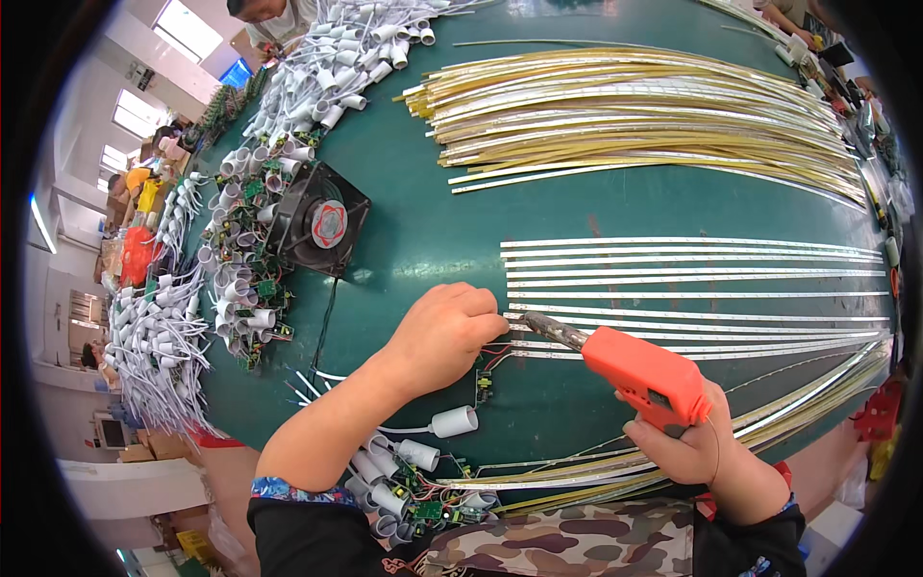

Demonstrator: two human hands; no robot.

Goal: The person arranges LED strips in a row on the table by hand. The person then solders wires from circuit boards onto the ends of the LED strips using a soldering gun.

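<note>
On the green worktable (423,240), items listed largest first.

Heap of yellow-backed strips (635,115), at 12 to 1 o'clock.

Row of white LED strips (692,279), laid parallel, at 3 o'clock from centre; long, thin, light and whippy. Best taken near the end, flat between fingertips, as a mid-length hold would likely let them sag and kink.

Piles of white end caps with wires (154,337), at 9 to 11 o'clock.

Black cooling fan (317,219), at 10 o'clock.

Orange soldering gun (642,370), at 4 o'clock, tip set toward the strip ends. Rigid, and the tip presumably hot; hold by the grip only.

Right hand (687,447), wrapped closed around the gun's grip.

Left hand (444,332), at centre, fingers curled down at the strip ends; it seems to pinch thin wires, though the fingertips are hidden.

Small driver board (484,383), just below the left hand, light and fragile, wired to a white cap (454,421).
</note>
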